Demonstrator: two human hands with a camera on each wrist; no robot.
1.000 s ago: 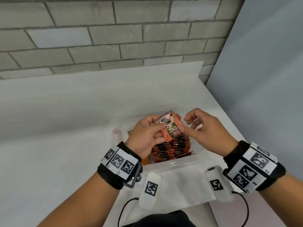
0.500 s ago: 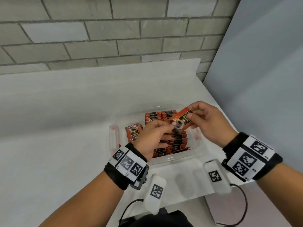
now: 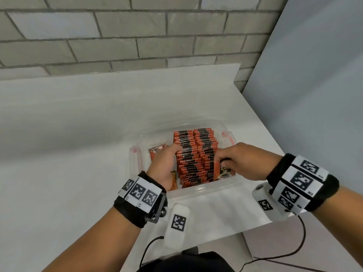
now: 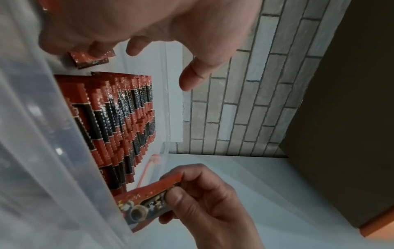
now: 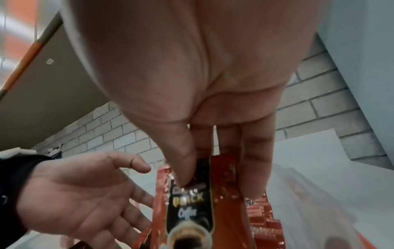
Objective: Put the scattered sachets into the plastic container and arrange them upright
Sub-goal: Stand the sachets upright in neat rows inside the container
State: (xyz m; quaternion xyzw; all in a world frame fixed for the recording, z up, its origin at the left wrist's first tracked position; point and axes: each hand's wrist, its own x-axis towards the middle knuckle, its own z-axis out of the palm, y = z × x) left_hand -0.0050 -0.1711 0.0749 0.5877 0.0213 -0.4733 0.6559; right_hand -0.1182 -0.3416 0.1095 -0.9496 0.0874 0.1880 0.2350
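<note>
A clear plastic container [image 3: 196, 192] holds two rows of upright red-and-black sachets [image 3: 194, 154] [image 4: 119, 121]. My right hand [image 3: 222, 160] pinches one sachet [image 3: 224, 170] [image 5: 192, 207] [image 4: 149, 198] between thumb and fingers, upright at the near end of the right row. My left hand [image 3: 174, 150] [image 5: 85, 193] is inside the container left of the rows, palm open, fingers relaxed beside the left row. Its fingertips rest on a flat sachet [image 4: 91, 58]. A loose sachet [image 3: 157, 152] lies flat at the container's left, another [image 3: 173, 182] under my left wrist.
The container sits on a white table [image 3: 78, 154] near its front right corner. A brick wall [image 3: 137, 36] runs along the back and a grey panel [image 3: 314, 95] stands at the right. Cables [image 3: 294, 250] hang below the table's front edge.
Both hands held the sachet above the container; now the right hand alone has it, lowered to the near end of the right row. The left hand let go and moved left of the rows.
</note>
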